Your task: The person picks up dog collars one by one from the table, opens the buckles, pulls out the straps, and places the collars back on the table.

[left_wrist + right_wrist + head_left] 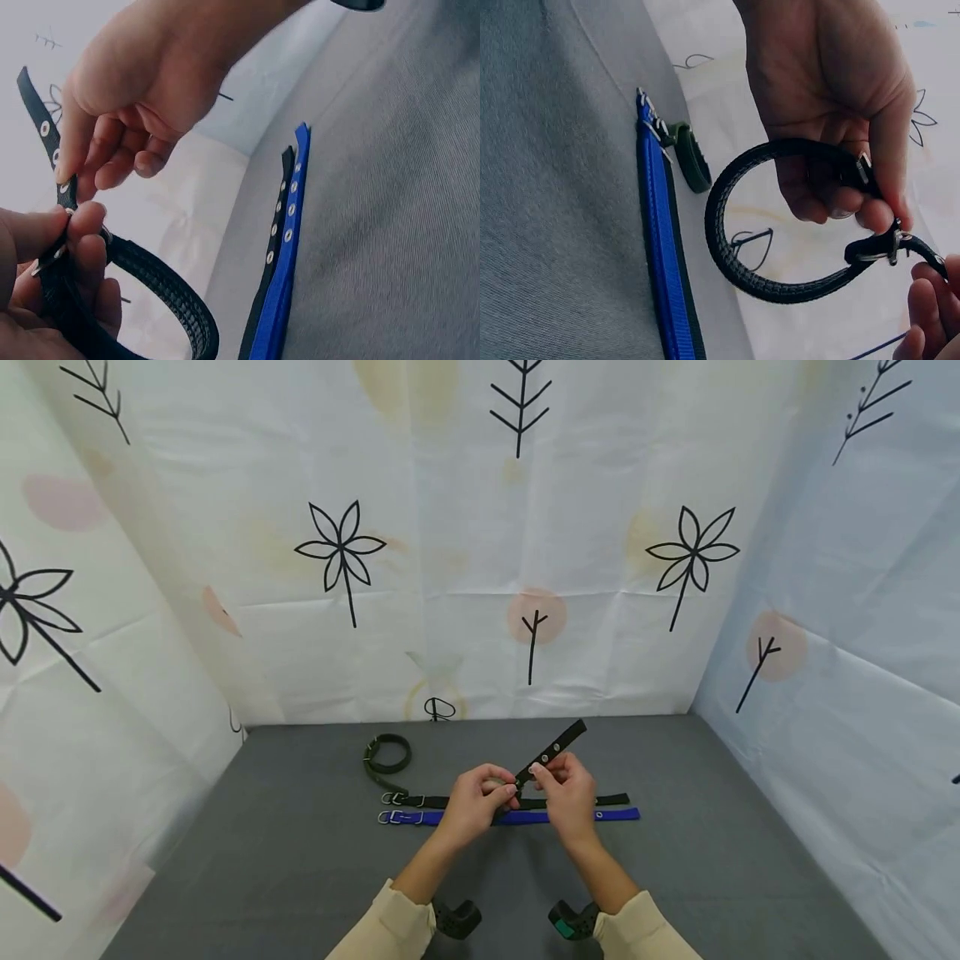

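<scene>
Both hands hold a black dog collar [562,743], bent into a loop in front of me. Thumb and fingers of my left hand [474,802] grip it at the metal buckle [894,244]. My right hand [572,800] pinches the eyeleted strap close beside the buckle, and the strap's free end points up past its fingers. The padded, stitched inside of the loop [169,289] shows in both wrist views. Below the hands, a blue collar [618,815] and a second black collar [611,799] lie flat and side by side, their middles partly hidden.
A dark green strap [388,768] lies coiled at the back left, near the buckle ends of the flat collars. The grey table [300,860] is enclosed by patterned white cloth walls [450,543]. Dark devices [459,920] sit at both wrists.
</scene>
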Action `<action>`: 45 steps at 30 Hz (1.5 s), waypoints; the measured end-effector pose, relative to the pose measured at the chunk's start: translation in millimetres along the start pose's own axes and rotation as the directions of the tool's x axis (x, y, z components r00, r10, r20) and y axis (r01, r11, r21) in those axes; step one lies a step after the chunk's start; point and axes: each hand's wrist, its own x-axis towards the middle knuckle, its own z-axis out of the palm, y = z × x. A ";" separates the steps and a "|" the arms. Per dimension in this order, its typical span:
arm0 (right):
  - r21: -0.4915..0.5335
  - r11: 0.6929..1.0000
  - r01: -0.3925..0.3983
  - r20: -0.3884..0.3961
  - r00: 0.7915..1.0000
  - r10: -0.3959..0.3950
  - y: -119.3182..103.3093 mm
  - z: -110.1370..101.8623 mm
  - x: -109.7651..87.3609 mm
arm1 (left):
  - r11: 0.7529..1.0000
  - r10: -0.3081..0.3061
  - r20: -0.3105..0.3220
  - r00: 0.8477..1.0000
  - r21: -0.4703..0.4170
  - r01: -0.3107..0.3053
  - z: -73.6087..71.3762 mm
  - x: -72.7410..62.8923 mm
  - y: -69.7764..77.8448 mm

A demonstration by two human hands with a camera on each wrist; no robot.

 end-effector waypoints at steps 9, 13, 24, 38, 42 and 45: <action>0.000 0.998 0.068 0.217 0.974 -0.066 0.6 -1.4 -3.9 | 1.000 0.004 -0.022 1.000 0.008 -0.004 -4.0 -3.4 -2.0; 0.004 1.000 0.018 0.329 0.944 -0.018 0.6 -2.5 -1.6 | 0.992 -0.074 -0.009 0.997 -0.102 0.073 -4.6 -3.1 -0.8; 0.028 0.993 -0.112 0.524 0.848 0.081 5.0 -9.9 9.6 | 0.974 -0.161 0.063 0.985 -0.149 0.169 -11.2 -13.1 34.5; 0.156 0.981 -0.116 0.519 0.855 0.019 16.9 -8.1 6.0 | 0.938 -0.181 0.094 0.979 -0.283 0.201 -13.1 -3.8 8.4; 0.164 0.983 0.084 0.529 0.833 -0.159 24.5 -7.2 5.8 | 0.926 -0.171 0.117 0.978 -0.320 0.200 -13.6 -2.2 1.4; 0.184 0.980 0.080 0.535 0.828 -0.168 26.4 -8.2 6.0 | 0.925 -0.166 0.130 0.978 -0.323 0.200 -14.4 -1.7 0.9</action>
